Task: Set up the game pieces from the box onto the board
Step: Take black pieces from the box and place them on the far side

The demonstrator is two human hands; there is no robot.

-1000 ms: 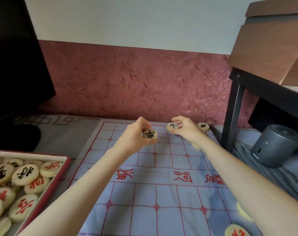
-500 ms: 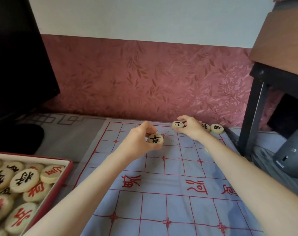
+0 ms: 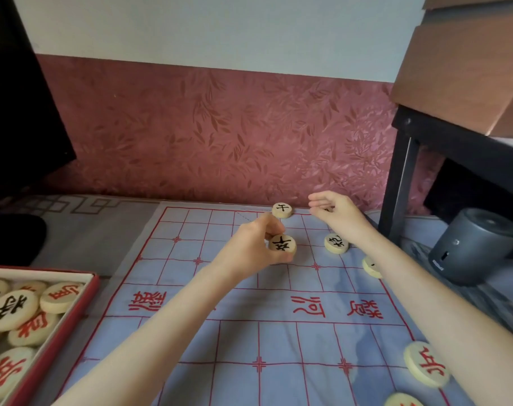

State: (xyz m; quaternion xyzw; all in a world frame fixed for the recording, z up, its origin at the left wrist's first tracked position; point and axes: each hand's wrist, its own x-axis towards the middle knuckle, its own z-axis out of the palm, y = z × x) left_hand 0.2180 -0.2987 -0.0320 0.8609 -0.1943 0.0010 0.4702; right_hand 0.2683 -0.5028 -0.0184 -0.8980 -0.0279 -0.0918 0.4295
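The board point(image 3: 208, 332), a pale blue cloth printed with a red grid and red characters across its middle, lies flat. The red-rimmed box point(image 3: 59, 335) sits beside its near left corner, holding round cream pieces point(image 3: 12, 310) inked red or black. On the far half a black-inked piece point(image 3: 282, 210) lies at the back edge and a second piece point(image 3: 336, 243) to its right, while the left hand point(image 3: 249, 250) pinches a third piece point(image 3: 282, 244); a red-inked piece point(image 3: 426, 367) lies near right.

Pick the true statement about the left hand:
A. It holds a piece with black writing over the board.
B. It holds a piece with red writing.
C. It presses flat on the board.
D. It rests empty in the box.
A: the left hand grips a round piece marked in black, above the board.
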